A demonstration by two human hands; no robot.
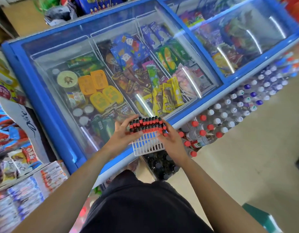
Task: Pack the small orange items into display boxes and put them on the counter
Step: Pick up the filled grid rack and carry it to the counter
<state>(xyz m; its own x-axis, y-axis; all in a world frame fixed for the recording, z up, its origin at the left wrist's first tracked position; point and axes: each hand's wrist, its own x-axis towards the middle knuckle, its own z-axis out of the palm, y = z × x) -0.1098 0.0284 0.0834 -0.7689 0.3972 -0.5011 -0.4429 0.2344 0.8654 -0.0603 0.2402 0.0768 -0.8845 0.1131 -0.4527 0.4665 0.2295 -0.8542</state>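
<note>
A white slotted display box (pixel 147 145) rests on the near edge of the freezer's glass lid (pixel 64 68). Two rows of small orange-red items with black caps (pixel 146 126) stand in its far slots; the near slots are bare. My left hand (pixel 124 134) holds the box's left side, fingers curled against the items. My right hand (pixel 169 137) holds the right side and pinches one orange item (pixel 164 132) at the end of the near row.
The blue chest freezer (pixel 36 91) holds ice cream packs under glass. Packs of bottled water and drinks (pixel 229 115) stand against its right front, dark bottles (pixel 162 165) below. Snack boxes (pixel 27 182) crowd the left. Bare floor (pixel 246 165) lies right.
</note>
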